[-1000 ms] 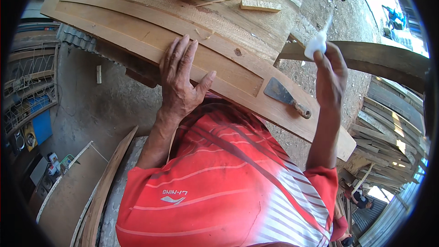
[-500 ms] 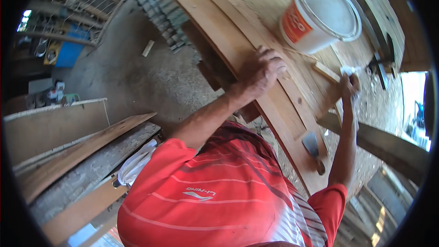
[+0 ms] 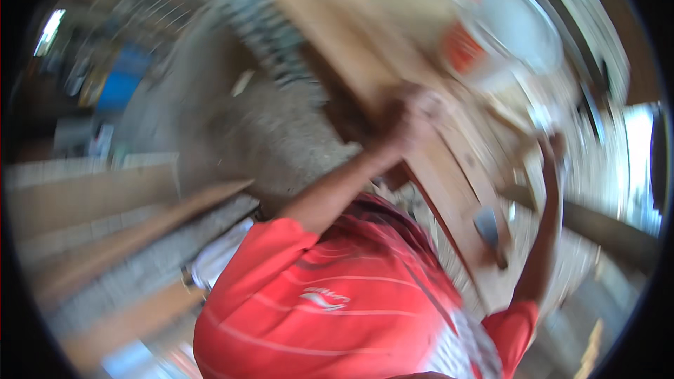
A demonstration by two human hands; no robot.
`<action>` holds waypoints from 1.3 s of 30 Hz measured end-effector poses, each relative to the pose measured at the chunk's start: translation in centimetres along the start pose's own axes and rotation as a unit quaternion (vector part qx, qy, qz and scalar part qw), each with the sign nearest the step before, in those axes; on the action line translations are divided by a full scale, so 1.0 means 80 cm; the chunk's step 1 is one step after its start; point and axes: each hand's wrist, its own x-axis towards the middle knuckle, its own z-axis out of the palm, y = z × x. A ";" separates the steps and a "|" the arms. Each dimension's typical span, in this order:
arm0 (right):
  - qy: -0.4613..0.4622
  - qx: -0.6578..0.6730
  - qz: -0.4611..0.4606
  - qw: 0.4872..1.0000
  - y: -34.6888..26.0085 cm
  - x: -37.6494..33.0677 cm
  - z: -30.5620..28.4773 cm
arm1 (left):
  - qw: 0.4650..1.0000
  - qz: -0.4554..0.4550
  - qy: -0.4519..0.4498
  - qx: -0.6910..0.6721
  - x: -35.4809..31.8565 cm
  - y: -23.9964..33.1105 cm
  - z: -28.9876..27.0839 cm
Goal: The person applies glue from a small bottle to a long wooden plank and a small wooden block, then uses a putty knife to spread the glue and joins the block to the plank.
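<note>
My left hand (image 3: 414,121), blurred, rests with curled fingers on a long wooden panel (image 3: 439,179) that slants across the bench. Whether it grips anything there is hidden. Further right, my right hand (image 3: 553,147) is closed on a small whitish thing (image 3: 540,116), too smeared to name. A narrow wood strip (image 3: 507,114) lies just left of it. Near the panel's right end sits a putty knife (image 3: 486,226), blade and dark handle flat on the wood. Beyond both hands stands a white bucket (image 3: 516,24) with an orange-red label.
Corrugated sheets (image 3: 270,35) are stacked on the floor beyond the panel. Planks (image 3: 140,221) lean at the left, near a blue object (image 3: 125,78). A thick beam (image 3: 607,228) runs out at the right.
The whole view has shifted and blurred, with everything sitting slightly further right and lower. Both hands keep roughly the same places relative to the panel and the bucket.
</note>
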 end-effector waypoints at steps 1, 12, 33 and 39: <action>-0.026 -0.123 0.051 0.991 -0.069 -0.041 -0.029 | 0.992 -0.057 -0.109 -0.017 0.005 0.005 -0.004; 0.105 -0.185 -0.015 0.977 -0.219 -0.336 0.022 | 0.976 -0.099 -0.194 0.014 0.003 0.020 -0.004; 0.254 -0.116 0.060 0.958 -0.124 -0.544 -0.099 | 0.870 0.163 -0.461 0.062 -0.124 0.227 0.091; 0.395 -0.123 0.220 0.884 -0.083 -0.633 -0.192 | 0.826 0.221 -0.500 0.140 -0.168 0.257 0.090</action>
